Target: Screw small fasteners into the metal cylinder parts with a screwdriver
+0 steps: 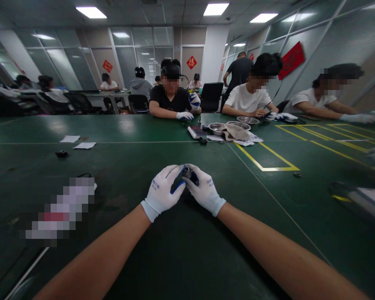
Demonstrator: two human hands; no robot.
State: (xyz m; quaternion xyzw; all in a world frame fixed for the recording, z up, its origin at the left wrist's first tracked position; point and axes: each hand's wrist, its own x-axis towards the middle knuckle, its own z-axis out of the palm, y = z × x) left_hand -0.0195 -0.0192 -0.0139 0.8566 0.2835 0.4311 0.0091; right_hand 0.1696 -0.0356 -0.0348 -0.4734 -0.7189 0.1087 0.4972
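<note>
Both my hands wear white gloves with blue palms and meet over the green table. My left hand has its thumb and fingers curled against a small dark object. From the other side, my right hand closes its fingers round the same object. Much of the object is hidden by the gloves, and its exact kind is too small to tell.
A pixelated pale item lies at the left, with a small black object and papers beyond. Metal bowls and a cloth stand ahead, near seated people. Yellow tape marks the right side.
</note>
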